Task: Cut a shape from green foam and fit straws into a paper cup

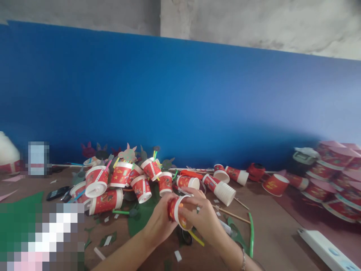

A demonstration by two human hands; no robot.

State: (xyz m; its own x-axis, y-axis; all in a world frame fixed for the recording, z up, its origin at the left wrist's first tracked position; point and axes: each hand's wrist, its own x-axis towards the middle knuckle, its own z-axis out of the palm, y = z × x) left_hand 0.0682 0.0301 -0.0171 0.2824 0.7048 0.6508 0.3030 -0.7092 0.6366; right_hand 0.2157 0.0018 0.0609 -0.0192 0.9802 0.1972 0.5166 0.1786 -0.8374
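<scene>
- Centrally, a red paper cup [178, 211] with a white rim lay on its side between both hands, low over the brown desk [276, 233], its mouth turned toward the right.
- The left hand [160, 222] cupped the cup's base end, its fingers curled closed round the red wall.
- The right hand [203, 215] gripped the rim side, its fingers [191, 196] bent shut over the top edge; a bracelet [243, 259] sat on that wrist.
- A yellow straw [196, 238] poked out just beneath the cup.
- Behind the hands sat a heap of finished cups [118, 180] with straws and paper cut-outs.
- A stack of white-rimmed cups [220, 188] lay tipped just beyond the right hand.
- Wooden skewers [229, 214] and a green straw [251, 233] lay near the right wrist.
- Lidded red bowls [335, 169] were piled well apart at the far right, before the blue wall [180, 98].
</scene>
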